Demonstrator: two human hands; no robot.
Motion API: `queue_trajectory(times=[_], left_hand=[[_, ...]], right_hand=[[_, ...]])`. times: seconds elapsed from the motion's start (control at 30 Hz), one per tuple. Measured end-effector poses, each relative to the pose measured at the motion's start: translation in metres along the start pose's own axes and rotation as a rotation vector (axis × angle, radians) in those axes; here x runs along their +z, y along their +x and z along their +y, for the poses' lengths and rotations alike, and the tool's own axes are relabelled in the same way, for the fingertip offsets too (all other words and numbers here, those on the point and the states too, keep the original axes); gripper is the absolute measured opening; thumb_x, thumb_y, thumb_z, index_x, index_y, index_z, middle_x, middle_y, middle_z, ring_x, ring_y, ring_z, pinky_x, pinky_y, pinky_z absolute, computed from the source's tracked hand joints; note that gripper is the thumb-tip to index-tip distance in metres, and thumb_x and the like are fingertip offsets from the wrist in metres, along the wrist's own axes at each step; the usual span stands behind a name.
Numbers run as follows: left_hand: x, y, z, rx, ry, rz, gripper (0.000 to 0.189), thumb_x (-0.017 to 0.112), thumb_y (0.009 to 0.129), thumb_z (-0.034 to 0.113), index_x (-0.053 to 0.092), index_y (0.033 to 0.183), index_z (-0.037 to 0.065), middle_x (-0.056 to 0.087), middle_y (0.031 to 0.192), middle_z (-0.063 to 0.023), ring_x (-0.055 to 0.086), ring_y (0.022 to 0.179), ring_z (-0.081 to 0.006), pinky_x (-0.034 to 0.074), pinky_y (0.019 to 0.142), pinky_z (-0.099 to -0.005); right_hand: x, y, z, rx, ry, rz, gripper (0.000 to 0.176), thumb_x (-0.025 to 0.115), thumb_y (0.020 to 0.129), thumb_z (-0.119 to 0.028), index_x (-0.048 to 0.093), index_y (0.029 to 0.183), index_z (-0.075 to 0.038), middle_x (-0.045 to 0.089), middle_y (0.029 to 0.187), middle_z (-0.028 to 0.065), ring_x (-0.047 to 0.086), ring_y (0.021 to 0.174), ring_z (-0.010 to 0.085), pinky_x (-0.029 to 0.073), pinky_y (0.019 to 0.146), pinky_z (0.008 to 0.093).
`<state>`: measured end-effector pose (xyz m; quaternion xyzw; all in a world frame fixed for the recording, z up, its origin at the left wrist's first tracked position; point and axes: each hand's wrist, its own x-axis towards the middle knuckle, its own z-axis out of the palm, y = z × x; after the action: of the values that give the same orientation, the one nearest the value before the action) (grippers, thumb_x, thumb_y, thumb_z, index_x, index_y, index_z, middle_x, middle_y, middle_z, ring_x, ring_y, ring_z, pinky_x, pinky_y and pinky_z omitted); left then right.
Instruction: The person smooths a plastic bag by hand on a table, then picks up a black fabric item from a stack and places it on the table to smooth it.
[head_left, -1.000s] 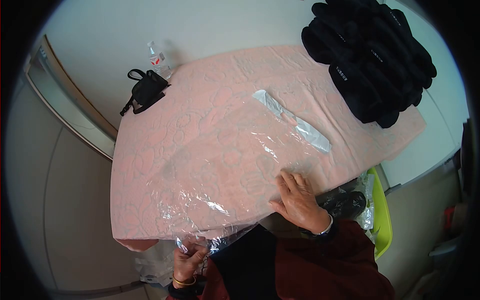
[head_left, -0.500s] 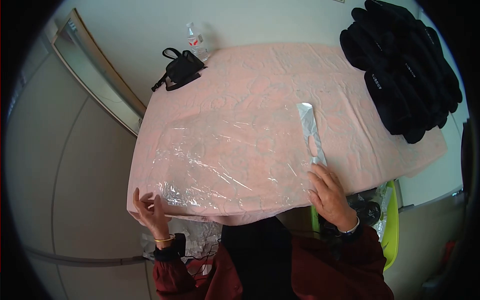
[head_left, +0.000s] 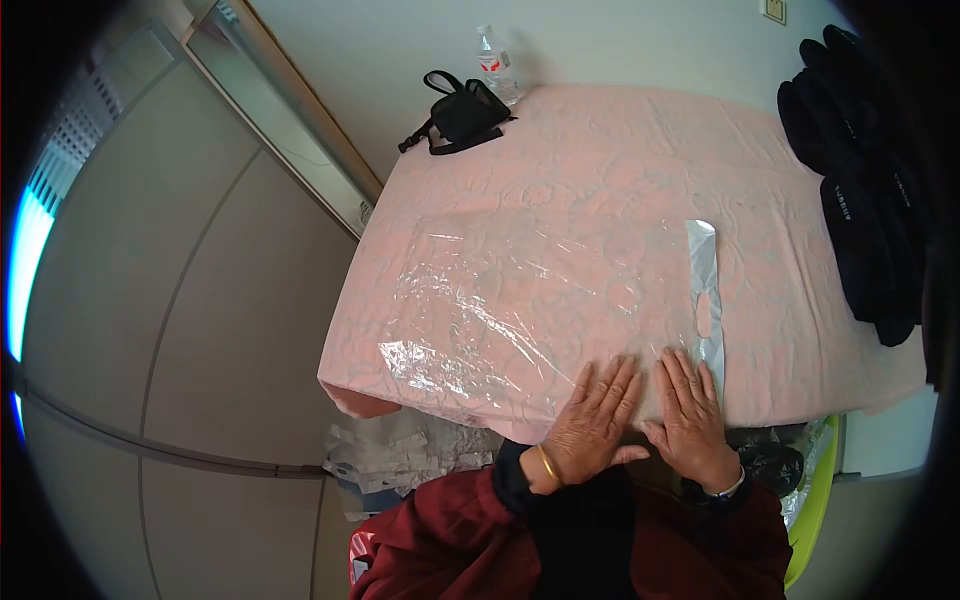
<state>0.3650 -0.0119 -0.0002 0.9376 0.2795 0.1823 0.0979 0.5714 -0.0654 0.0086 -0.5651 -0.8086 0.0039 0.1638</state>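
Observation:
A clear plastic bag (head_left: 500,310) lies flat on the pink patterned cloth (head_left: 600,160) that covers the table. Along its right end runs a white strip (head_left: 703,262) with an oval handle hole. My left hand (head_left: 590,425) rests with fingers stretched out on the bag's near edge, right of its middle. Close beside it, my right hand (head_left: 688,415) lies flat on the bag's near right corner, its fingertips touching the lower end of the white strip. Neither hand grips anything.
A black pouch with straps (head_left: 468,112) and a plastic bottle (head_left: 495,65) stand at the back left. Black padded items (head_left: 860,190) are piled at the right. Below the front edge are a green bin (head_left: 822,500) and crumpled clear packaging (head_left: 400,455). A sliding-door wardrobe (head_left: 210,300) stands left.
My left hand has moved from the bag's left corner rightward, next to my right hand, and its fingers have flattened. The camera view has shifted left.

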Motion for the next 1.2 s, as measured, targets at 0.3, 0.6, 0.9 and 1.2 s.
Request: queue_trajectory(times=[0.3,0.6,0.9,1.2], left_hand=[[-0.069,-0.095,-0.133,-0.45,0.284,-0.013,0.093,0.045,0.095,0.066,0.028,0.152,-0.006,0.027,0.16,-0.0254,0.026,0.148,-0.0406,0.018,0.119,-0.0567],[-0.089,-0.142,-0.17,-0.716,0.309,0.033,0.091,0.042,0.096,0.065,0.029,0.152,-0.005,0.028,0.16,-0.0249,0.026,0.148,-0.0418,0.016,0.118,-0.059],[-0.084,-0.123,-0.106,-0.589,0.401,0.094,0.099,0.045,0.091,0.072,0.028,0.154,-0.003,0.025,0.161,-0.025,0.021,0.15,-0.0421,0.012,0.119,-0.0606],[-0.02,-0.034,-0.034,0.005,0.098,0.055,0.055,0.067,0.091,0.027,0.053,0.14,0.005,0.049,0.148,-0.0147,0.045,0.139,-0.0329,0.027,0.117,-0.0554]], right_hand=[[-0.005,0.001,-0.001,0.02,0.058,-0.068,0.099,0.081,0.074,-0.039,0.034,0.148,0.007,0.032,0.157,0.0241,0.028,0.148,0.0385,0.021,0.12,0.0541],[-0.004,-0.007,0.006,0.003,0.045,0.013,0.101,0.086,0.069,-0.032,0.036,0.147,0.007,0.035,0.155,0.0243,0.031,0.146,0.0395,0.024,0.119,0.0539],[-0.018,-0.023,0.014,0.045,0.108,0.082,0.082,0.076,0.08,-0.032,0.04,0.144,0.007,0.039,0.152,0.0242,0.036,0.143,0.0402,0.023,0.118,0.0554],[-0.007,-0.014,0.003,-0.036,0.075,0.053,0.053,0.065,0.087,-0.012,0.052,0.135,0.003,0.046,0.146,0.0209,0.042,0.139,0.0373,0.027,0.115,0.056]])
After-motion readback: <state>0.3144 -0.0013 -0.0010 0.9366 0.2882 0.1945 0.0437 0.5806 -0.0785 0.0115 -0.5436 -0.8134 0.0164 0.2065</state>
